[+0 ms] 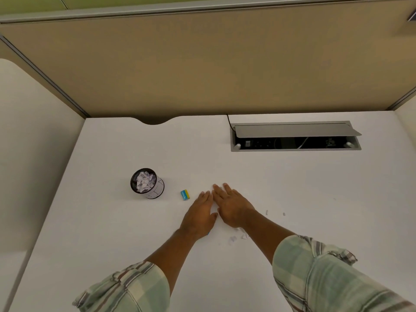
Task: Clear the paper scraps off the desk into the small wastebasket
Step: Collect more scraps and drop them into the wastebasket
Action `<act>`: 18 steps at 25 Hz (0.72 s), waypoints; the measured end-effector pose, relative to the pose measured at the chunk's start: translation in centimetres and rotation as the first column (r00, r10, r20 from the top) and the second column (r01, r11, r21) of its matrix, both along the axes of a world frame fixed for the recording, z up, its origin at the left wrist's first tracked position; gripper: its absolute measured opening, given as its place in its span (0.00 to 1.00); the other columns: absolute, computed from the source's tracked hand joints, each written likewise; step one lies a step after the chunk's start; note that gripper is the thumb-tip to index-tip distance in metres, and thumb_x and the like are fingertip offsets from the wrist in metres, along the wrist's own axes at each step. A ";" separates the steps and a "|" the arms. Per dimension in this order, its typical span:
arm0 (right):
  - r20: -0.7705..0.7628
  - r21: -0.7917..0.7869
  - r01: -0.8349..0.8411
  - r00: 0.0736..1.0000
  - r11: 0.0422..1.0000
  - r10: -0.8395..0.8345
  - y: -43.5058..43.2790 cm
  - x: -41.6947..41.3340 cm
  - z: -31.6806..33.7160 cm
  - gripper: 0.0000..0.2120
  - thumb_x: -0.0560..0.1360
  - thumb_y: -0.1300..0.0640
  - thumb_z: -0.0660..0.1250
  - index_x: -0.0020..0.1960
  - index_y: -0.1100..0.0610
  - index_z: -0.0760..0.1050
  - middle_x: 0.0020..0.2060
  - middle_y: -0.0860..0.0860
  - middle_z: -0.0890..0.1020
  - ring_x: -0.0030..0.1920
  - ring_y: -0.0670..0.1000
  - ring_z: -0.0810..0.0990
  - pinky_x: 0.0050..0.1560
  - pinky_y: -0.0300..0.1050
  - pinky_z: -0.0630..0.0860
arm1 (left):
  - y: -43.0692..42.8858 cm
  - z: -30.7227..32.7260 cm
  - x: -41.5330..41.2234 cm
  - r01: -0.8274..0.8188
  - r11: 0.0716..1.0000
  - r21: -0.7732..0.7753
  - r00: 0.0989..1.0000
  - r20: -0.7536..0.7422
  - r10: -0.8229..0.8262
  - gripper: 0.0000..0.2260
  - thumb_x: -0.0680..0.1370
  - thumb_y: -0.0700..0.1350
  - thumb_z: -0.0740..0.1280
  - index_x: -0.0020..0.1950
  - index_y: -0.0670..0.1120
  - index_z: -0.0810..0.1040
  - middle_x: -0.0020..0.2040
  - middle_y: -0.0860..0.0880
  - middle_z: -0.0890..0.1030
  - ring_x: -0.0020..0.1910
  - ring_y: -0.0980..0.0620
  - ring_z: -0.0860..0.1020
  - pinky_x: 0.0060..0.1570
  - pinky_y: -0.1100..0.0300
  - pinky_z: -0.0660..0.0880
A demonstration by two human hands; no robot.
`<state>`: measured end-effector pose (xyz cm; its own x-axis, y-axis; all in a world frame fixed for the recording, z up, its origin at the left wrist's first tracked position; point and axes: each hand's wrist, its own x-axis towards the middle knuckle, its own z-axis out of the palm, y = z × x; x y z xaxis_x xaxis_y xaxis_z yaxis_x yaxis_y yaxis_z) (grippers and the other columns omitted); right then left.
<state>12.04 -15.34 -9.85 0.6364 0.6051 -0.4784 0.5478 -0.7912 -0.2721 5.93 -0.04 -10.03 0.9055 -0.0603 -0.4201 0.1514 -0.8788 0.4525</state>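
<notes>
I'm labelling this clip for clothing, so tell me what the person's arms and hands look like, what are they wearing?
Both forearms are bare below rolled-up sleeves. The left sleeve and right sleeve are a pale green and cream plaid with darker stripes. The left hand and right hand show no gloves, rings or watch.

A small black mesh wastebasket (147, 183) stands upright on the white worktop (112, 233), already heaped with crumpled white paper. Well apart from it, toward its 4 o'clock, a few tiny white paper scraps (234, 238) lie loose on the worktop, with two more specks (267, 212) farther toward 3 o'clock.
</notes>
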 end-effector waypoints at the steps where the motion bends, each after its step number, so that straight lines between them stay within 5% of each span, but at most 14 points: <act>1: 0.008 0.007 -0.010 1.000 1.000 0.010 -0.3 -0.2 0.0 0.31 0.84 0.51 0.53 0.83 0.53 0.42 0.83 0.49 0.42 0.82 0.56 0.41 0.82 0.54 0.48 | -0.2 0.0 -0.3 0.015 1.000 0.003 1.000 -0.004 -0.015 0.32 0.84 0.52 0.60 0.83 0.45 0.49 0.84 0.48 0.51 0.83 0.51 0.49 0.80 0.57 0.50; 14: 0.010 0.070 0.041 0.999 0.997 -0.042 -8.9 -9.7 -0.2 0.30 0.84 0.51 0.50 0.83 0.53 0.43 0.82 0.49 0.44 0.82 0.53 0.42 0.82 0.50 0.46 | -8.5 1.1 -8.1 0.190 0.982 -0.004 0.979 -0.073 -0.190 0.35 0.84 0.51 0.60 0.82 0.41 0.43 0.84 0.43 0.44 0.83 0.45 0.43 0.80 0.54 0.47; 18: -0.008 0.177 0.143 0.990 0.974 -0.144 -10.4 -10.9 0.8 0.26 0.86 0.53 0.51 0.82 0.55 0.50 0.82 0.50 0.49 0.82 0.51 0.49 0.80 0.44 0.50 | -7.9 1.2 -10.2 0.131 0.986 -0.106 0.991 0.004 -0.131 0.29 0.85 0.49 0.59 0.83 0.44 0.51 0.84 0.48 0.51 0.83 0.52 0.50 0.79 0.62 0.49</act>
